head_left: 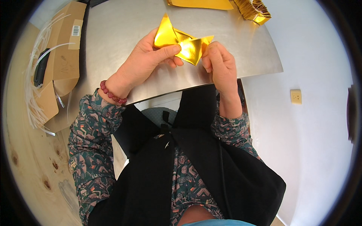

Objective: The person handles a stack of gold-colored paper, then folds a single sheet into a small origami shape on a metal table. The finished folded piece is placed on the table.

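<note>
A shiny gold foil paper (190, 49), partly folded with pointed corners, is held between both hands above the near part of the metal table. My left hand (149, 54) grips its left part, thumb lying across the front and fingers behind. A tall point of the foil rises over that hand. On the other side, my right hand (220, 62) pinches the right corner between thumb and curled fingers. The fingertips behind the foil are hidden.
The brushed metal table (113, 30) has a stack of flat gold sheets (201, 3) and a row of folded gold pieces (254, 13) at its far edge. At left stands a cardboard box (66, 56) with clear plastic strips (32, 90). A white wall (313, 56) borders the right.
</note>
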Tool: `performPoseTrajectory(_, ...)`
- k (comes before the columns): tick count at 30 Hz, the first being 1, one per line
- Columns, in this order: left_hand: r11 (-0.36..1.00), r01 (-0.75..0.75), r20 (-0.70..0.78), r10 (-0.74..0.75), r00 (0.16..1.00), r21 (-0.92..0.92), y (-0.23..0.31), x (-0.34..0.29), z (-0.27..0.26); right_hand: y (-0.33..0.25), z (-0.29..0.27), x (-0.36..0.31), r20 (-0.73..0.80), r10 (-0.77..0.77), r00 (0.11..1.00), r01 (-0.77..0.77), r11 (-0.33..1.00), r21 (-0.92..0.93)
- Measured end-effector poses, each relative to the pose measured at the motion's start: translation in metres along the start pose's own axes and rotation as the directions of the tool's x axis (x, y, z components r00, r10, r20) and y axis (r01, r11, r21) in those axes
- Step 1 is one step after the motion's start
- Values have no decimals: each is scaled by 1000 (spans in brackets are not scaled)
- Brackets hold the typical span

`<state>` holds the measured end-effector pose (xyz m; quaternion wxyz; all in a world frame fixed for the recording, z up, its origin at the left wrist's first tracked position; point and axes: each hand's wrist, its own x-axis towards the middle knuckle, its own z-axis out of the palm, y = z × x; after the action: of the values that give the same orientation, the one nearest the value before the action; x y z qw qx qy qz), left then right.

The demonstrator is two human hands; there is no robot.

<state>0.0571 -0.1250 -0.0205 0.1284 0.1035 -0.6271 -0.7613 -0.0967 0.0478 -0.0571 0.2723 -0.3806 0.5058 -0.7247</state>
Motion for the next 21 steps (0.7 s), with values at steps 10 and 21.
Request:
performPoseTrajectory(10, 993, 22, 32, -18, 999, -118, -1, 2, -9, -8, 0, -3, 153, 83, 985, -52, 979, -197)
performPoseTrajectory(21, 990, 73, 52, -67, 996, -118, 3, 3, -8, -8, 2, -4, 207, 114, 972, -74, 979, -189)
